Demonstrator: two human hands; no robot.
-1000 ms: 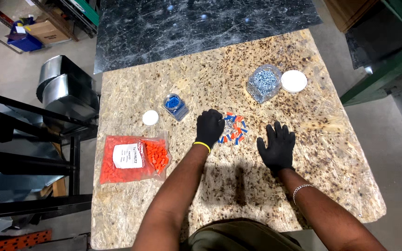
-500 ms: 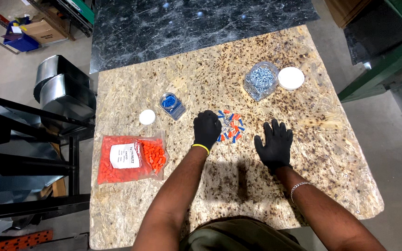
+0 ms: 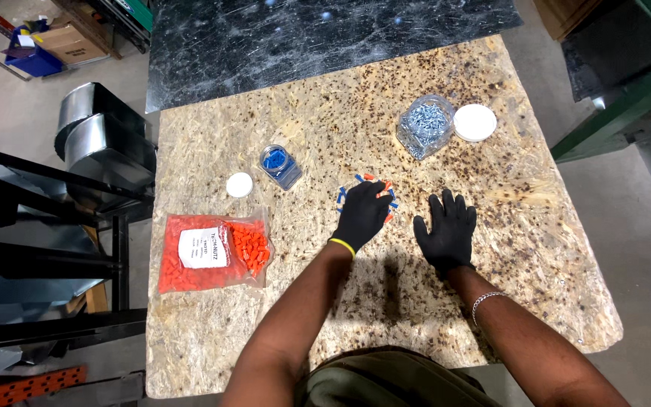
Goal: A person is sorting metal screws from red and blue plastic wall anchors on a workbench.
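- Fingers point(image 3: 371, 197) of left hand point(image 3: 362, 215), black-gloved, curled over small pile of blue and orange connectors point(image 3: 387, 190); grasp cannot be told.
- Right hand point(image 3: 447, 230): flat, fingers spread, empty; since a second ago barely shifted on table point(image 3: 536, 226).
- Farther: blue-filled jar point(image 3: 280, 166), screw jar point(image 3: 425, 125), two white lids.

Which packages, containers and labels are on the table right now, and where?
Plastic bag: flat, clear, full of orange connectors, left of the left hand.
Label: white rectangle on that bag.
Small jar: clear, open, blue pieces inside, beyond the bag; its round white lid lies beside it.
Large jar: clear, silvery metal hardware inside, far right; white lid alongside.
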